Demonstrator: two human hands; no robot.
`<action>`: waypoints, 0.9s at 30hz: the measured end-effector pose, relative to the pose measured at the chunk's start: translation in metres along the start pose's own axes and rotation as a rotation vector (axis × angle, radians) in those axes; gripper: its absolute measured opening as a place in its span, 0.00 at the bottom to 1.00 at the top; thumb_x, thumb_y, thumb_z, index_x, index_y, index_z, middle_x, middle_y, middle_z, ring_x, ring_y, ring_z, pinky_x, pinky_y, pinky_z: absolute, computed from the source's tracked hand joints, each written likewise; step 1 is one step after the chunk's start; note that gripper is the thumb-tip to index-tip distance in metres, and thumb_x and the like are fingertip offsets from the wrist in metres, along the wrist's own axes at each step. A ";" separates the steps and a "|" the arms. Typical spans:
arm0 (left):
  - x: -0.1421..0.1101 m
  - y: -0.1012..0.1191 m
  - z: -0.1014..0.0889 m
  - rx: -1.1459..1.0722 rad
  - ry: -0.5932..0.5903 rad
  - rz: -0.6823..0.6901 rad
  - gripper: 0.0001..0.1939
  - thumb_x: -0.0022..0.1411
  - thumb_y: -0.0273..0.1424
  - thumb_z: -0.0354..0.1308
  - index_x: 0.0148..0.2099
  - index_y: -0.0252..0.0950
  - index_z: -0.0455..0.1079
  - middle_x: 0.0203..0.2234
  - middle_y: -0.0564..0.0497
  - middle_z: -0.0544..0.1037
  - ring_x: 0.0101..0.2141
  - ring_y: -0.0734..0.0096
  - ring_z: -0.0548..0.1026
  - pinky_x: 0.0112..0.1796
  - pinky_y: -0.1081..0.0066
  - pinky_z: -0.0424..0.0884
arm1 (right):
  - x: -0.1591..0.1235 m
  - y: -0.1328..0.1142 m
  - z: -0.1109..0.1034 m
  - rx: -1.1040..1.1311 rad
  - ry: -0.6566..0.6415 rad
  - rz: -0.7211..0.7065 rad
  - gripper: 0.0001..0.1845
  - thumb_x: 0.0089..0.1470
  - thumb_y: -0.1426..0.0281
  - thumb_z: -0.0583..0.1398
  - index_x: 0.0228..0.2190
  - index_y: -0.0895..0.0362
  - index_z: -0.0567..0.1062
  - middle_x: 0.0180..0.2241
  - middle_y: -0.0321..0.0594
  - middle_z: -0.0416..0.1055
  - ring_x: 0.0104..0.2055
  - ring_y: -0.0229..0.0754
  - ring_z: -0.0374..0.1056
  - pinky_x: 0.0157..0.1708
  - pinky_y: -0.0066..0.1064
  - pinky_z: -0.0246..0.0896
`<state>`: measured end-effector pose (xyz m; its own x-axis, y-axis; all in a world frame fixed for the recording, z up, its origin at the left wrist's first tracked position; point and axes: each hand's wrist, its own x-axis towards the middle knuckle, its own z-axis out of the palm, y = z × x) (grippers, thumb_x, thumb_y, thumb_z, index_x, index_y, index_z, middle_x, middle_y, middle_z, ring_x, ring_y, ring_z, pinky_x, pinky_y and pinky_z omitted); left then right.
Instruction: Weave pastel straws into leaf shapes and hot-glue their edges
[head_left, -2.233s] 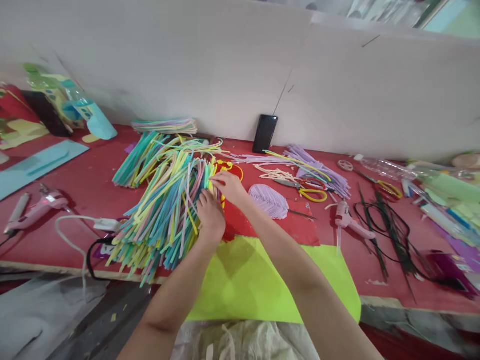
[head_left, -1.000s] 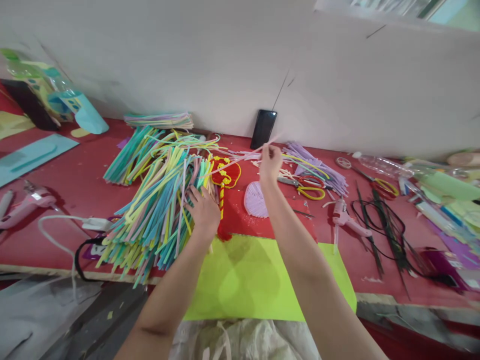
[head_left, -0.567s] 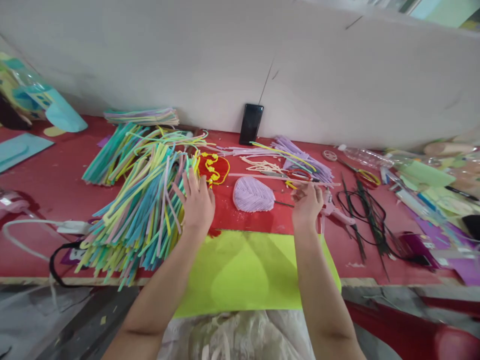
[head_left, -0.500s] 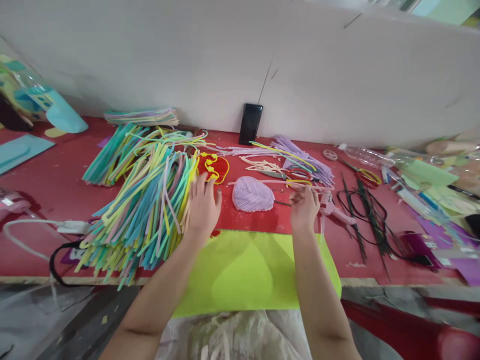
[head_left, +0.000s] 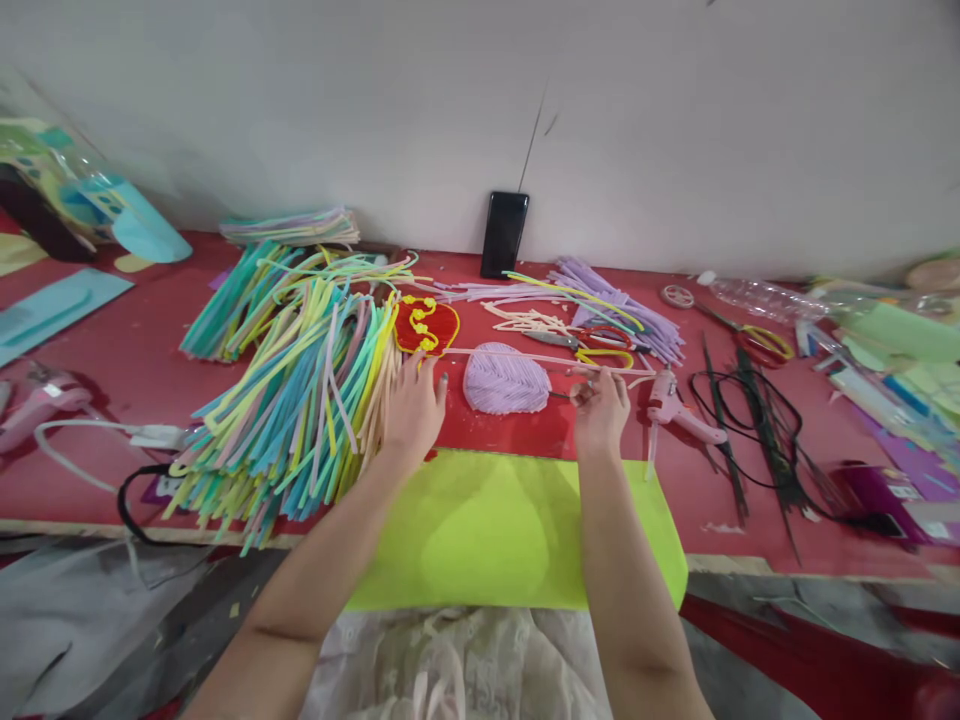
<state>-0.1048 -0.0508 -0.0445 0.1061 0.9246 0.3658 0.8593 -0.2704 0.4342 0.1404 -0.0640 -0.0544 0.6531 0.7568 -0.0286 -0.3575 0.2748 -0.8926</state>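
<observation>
A long pink pipe cleaner (head_left: 469, 351) runs sideways across the middle, above a purple leaf-shaped piece (head_left: 506, 380) made of pipe cleaners. My right hand (head_left: 602, 410) is closed in a pinch on the pink pipe cleaner, close to the leaf piece's dark stem (head_left: 559, 394). Spread, with thumb apart, my left hand (head_left: 415, 408) rests beside the big heap of pastel pipe cleaners (head_left: 300, 400). Its fingertips lie just below a red oval piece (head_left: 442, 325) with yellow trim, near the pink pipe cleaner's left end; contact there is unclear.
A lime-green sheet (head_left: 487, 530) lies along the red table's (head_left: 90, 480) front edge. A pink glue gun (head_left: 682, 410), scissors (head_left: 757, 342) and dark rods (head_left: 761, 430) are to the right. Purple pipe cleaners (head_left: 622, 300) lie behind; a phone (head_left: 504, 235) leans on the wall.
My right hand has shifted slightly left, bringing the pink pipe cleaner's left end closer to my left fingertips. The camera view has moved a little.
</observation>
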 end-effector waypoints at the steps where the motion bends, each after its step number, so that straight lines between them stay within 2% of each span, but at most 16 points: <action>1: 0.002 -0.003 -0.002 0.010 0.020 -0.027 0.16 0.66 0.30 0.48 0.54 0.32 0.62 0.56 0.35 0.65 0.59 0.54 0.63 0.57 0.54 0.62 | 0.000 0.000 0.000 -0.004 0.002 0.003 0.14 0.47 0.60 0.63 0.27 0.53 0.64 0.25 0.33 0.76 0.16 0.30 0.63 0.17 0.24 0.50; 4: 0.009 -0.013 -0.007 0.014 0.088 -0.073 0.16 0.66 0.29 0.47 0.54 0.30 0.61 0.59 0.34 0.61 0.62 0.55 0.57 0.59 0.57 0.58 | 0.001 0.001 0.001 -0.017 0.017 0.015 0.15 0.47 0.60 0.63 0.27 0.54 0.64 0.24 0.33 0.76 0.16 0.30 0.62 0.17 0.24 0.51; 6: 0.012 -0.019 -0.009 0.029 0.093 -0.120 0.15 0.65 0.27 0.48 0.52 0.30 0.62 0.56 0.34 0.64 0.61 0.55 0.60 0.58 0.58 0.60 | 0.002 0.001 0.001 -0.019 0.024 0.025 0.15 0.47 0.60 0.63 0.26 0.54 0.64 0.25 0.33 0.76 0.16 0.30 0.62 0.18 0.24 0.51; 9: 0.015 -0.025 -0.011 0.131 0.016 -0.223 0.12 0.63 0.26 0.48 0.48 0.29 0.65 0.47 0.36 0.71 0.53 0.54 0.68 0.53 0.58 0.65 | 0.001 0.001 0.002 -0.013 0.016 0.030 0.15 0.46 0.60 0.63 0.27 0.54 0.64 0.24 0.32 0.75 0.17 0.30 0.62 0.18 0.24 0.51; 12: 0.016 -0.029 -0.016 0.254 -0.056 -0.291 0.13 0.63 0.27 0.46 0.46 0.27 0.67 0.42 0.37 0.73 0.48 0.53 0.70 0.49 0.59 0.67 | 0.001 0.001 0.002 -0.015 0.006 0.018 0.16 0.45 0.59 0.64 0.27 0.54 0.64 0.24 0.32 0.75 0.16 0.30 0.62 0.17 0.24 0.50; 20: 0.014 -0.033 -0.034 0.361 -0.224 -0.288 0.17 0.64 0.24 0.41 0.51 0.33 0.67 0.45 0.40 0.74 0.49 0.52 0.70 0.46 0.59 0.68 | 0.002 0.003 0.002 -0.042 0.008 0.013 0.15 0.45 0.59 0.64 0.27 0.53 0.64 0.24 0.32 0.75 0.17 0.30 0.62 0.17 0.24 0.49; 27: 0.018 -0.045 -0.050 0.353 -0.188 -0.380 0.19 0.60 0.19 0.43 0.50 0.31 0.67 0.49 0.39 0.71 0.51 0.52 0.67 0.48 0.59 0.67 | 0.002 0.003 0.002 -0.050 0.001 -0.004 0.15 0.45 0.59 0.64 0.27 0.53 0.63 0.24 0.32 0.76 0.16 0.31 0.62 0.17 0.25 0.50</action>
<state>-0.1669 -0.0355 -0.0169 -0.1845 0.9804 0.0696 0.9667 0.1682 0.1931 0.1396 -0.0603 -0.0566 0.6547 0.7555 -0.0254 -0.3214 0.2478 -0.9139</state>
